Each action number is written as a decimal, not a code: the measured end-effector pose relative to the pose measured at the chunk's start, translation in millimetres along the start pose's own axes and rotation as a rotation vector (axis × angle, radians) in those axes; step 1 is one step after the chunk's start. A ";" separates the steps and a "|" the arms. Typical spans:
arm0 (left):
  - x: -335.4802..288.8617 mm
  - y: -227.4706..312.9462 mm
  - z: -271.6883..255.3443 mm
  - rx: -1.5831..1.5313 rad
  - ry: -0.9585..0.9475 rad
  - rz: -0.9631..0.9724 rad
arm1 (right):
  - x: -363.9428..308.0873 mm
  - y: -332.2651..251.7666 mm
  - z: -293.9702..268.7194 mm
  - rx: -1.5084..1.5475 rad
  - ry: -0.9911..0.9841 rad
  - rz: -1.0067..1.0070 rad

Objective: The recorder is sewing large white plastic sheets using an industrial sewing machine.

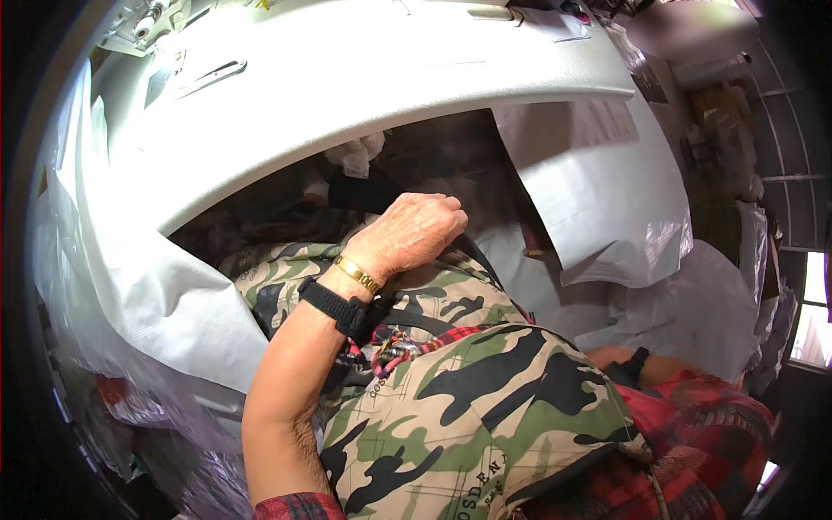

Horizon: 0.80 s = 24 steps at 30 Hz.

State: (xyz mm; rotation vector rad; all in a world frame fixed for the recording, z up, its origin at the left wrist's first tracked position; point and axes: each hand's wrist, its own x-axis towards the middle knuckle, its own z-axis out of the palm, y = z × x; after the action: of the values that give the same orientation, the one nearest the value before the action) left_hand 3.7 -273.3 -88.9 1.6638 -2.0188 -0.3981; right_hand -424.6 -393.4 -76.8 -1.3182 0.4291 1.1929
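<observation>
My left hand (414, 232) is above my lap, just off the near edge of the white table (364, 95). Its fingers are curled in, and whatever they may hold is hidden beneath the knuckles. A gold bracelet (357, 272) and a black strap (334, 309) circle that wrist. Below the hand spreads my camouflage apron (511, 381), with a red checked cloth tie (403, 347) across it. At the right, my right hand (605, 356) shows only in part beside the apron, with a black strap on its wrist; its fingers are out of sight.
Part of a machine (143, 26) stands at the table's far left, near a metal plate with a slot (212, 78). White sheeting (165, 295) hangs off the left edge, and another white sheet (598, 191) hangs at the right. Clear plastic (685, 303) lies beyond my right arm.
</observation>
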 end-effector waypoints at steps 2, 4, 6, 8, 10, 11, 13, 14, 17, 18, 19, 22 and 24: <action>1.0 -1.1 1.7 0.017 -0.004 -0.019 | 5.3 1.5 -2.6 0.012 0.011 -0.021; -3.4 -1.7 -1.4 0.014 0.026 -0.028 | 8.5 -1.9 -11.2 0.020 0.018 -0.037; -12.6 0.3 -8.2 -0.014 0.042 -0.054 | 9.0 -8.1 -24.2 0.035 0.014 -0.037; -28.2 5.8 -19.9 -0.062 0.076 -0.097 | 7.6 -14.8 -39.2 0.065 0.013 -0.037; -47.1 19.2 -32.0 -0.146 0.116 -0.156 | 5.1 -20.3 -51.6 0.145 0.029 -0.029; -58.6 26.6 -40.0 -0.200 0.074 -0.207 | 3.3 -22.6 -56.8 0.212 0.041 -0.031; -79.5 47.4 -50.3 -0.317 0.079 -0.292 | -2.3 -26.2 -60.7 0.066 0.092 -0.038; -89.9 58.5 -54.1 -0.385 0.118 -0.330 | -4.8 -28.6 -60.8 -0.002 0.105 -0.123; -117.3 84.2 -62.1 -0.444 0.086 -0.474 | -16.5 -39.4 -59.7 -0.182 -0.037 0.123; -122.2 88.9 -61.6 -0.466 0.075 -0.518 | -20.0 -43.9 -60.3 -0.070 -0.056 0.075; -125.0 90.7 -60.3 -0.458 0.112 -0.519 | -23.5 -48.8 -60.9 0.007 -0.047 0.105; -130.6 94.9 -57.9 -0.438 0.170 -0.553 | -34.4 -56.1 -64.6 0.045 -0.179 0.198; -131.6 96.2 -57.3 -0.426 0.196 -0.546 | -39.1 -48.0 -64.8 0.028 -0.324 0.276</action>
State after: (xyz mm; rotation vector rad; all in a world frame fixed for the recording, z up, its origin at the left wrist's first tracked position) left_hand -27.2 -119.8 -15.7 1.8588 -1.2097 -0.7574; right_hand -376.1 -458.4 -38.7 -1.0379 0.3976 1.5959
